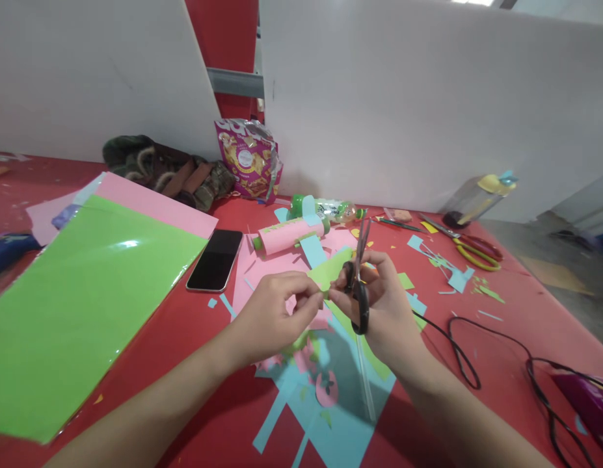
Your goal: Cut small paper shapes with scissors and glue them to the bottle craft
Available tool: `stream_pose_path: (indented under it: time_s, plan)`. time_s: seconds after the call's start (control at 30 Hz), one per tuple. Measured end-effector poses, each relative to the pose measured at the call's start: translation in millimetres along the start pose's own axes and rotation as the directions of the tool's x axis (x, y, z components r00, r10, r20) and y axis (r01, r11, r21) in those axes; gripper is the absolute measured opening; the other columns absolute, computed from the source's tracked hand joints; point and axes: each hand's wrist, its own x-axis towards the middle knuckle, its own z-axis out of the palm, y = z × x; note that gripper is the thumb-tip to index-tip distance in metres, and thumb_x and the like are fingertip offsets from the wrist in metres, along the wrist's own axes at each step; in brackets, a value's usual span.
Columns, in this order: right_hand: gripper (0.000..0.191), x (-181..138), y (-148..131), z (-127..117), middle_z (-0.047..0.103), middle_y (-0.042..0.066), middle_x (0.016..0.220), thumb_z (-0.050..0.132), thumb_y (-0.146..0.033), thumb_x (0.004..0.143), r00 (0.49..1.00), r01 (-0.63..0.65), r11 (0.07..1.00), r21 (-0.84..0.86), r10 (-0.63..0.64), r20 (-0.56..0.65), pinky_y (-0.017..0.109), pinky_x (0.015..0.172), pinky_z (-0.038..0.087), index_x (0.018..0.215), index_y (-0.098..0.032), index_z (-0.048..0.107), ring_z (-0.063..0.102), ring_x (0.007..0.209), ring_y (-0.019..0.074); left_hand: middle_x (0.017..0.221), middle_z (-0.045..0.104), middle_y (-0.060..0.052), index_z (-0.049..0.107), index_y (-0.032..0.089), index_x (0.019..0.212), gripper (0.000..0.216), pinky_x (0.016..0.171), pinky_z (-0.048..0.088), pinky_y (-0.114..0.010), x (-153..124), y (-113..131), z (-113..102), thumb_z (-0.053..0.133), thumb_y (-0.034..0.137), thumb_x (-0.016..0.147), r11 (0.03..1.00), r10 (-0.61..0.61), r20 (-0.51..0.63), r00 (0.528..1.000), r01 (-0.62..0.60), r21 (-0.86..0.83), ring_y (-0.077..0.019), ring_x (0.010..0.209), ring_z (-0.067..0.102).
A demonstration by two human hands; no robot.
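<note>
My left hand point(276, 312) is closed in a pinch on a small piece of green paper point(330, 268) held above the red table point(184, 338). My right hand point(386, 302) grips black-handled scissors point(360, 279), blades pointing up and away, and its fingertips also touch the green piece. Both hands hover over blue paper point(340, 403) and pink cuttings lying on the table. Just beyond the hands lies a pink paper roll point(289, 235) with green ends and blue strips.
A large green sheet point(81, 299) over pink paper point(155, 205) lies at left, a black phone point(216, 260) beside it. Red-and-yellow scissors point(469, 248), a bottle point(477, 198), a snack bag point(250, 159), a camouflage bag point(159, 169), a black cable point(501, 344) and paper scraps surround the work area.
</note>
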Motion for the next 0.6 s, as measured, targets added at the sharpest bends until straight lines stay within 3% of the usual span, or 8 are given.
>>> stream_pose_path:
  time_s: [0.13, 0.37, 0.6]
  plan:
    - [0.041, 1.5, 0.4, -1.5, 0.048, -0.006, 0.068, 0.071, -0.021, 0.059, 0.999, -0.033, 0.999, -0.003, 0.033, 0.019, 0.022, 0.054, 0.043, 0.084, -0.026, 0.038, 0.051, 0.061, 0.0093, 0.057, 0.053, 0.001, 0.052, 0.014, 0.060, 0.018, 0.054, 0.039, -0.018, 1.7, -2.6, -2.6, 0.044, 0.018, 0.076, 0.999, -0.021, -0.026, 0.999, 0.020, -0.027, -0.0086, 0.057, 0.048]
    - [0.036, -0.6, 1.0, -0.3, 0.042, -0.005, 0.071, 0.063, -0.040, 0.066, 0.963, -0.151, 0.988, -0.025, 0.153, 0.221, 0.025, 0.060, 0.040, 0.086, -0.025, 0.038, 0.047, 0.062, 0.0099, 0.061, 0.057, 0.000, 0.054, 0.014, 0.062, 0.019, 0.058, 0.040, -0.020, 4.4, -5.4, -10.2, 0.045, 0.020, 0.077, 0.993, -0.066, -0.102, 0.993, 0.055, -0.108, -0.0095, 0.060, 0.050]
    - [0.037, -13.7, 12.7, -5.9, 0.041, -0.003, 0.073, 0.060, -0.046, 0.067, 0.919, -0.239, 0.971, -0.007, 0.229, 0.323, 0.026, 0.059, 0.038, 0.086, -0.026, 0.036, 0.043, 0.064, 0.0116, 0.060, 0.054, 0.001, 0.054, 0.013, 0.062, 0.020, 0.054, 0.039, -0.019, 4.2, -8.0, -12.0, 0.044, 0.021, 0.077, 0.983, -0.109, -0.131, 0.985, 0.087, -0.164, -0.0086, 0.057, 0.048]
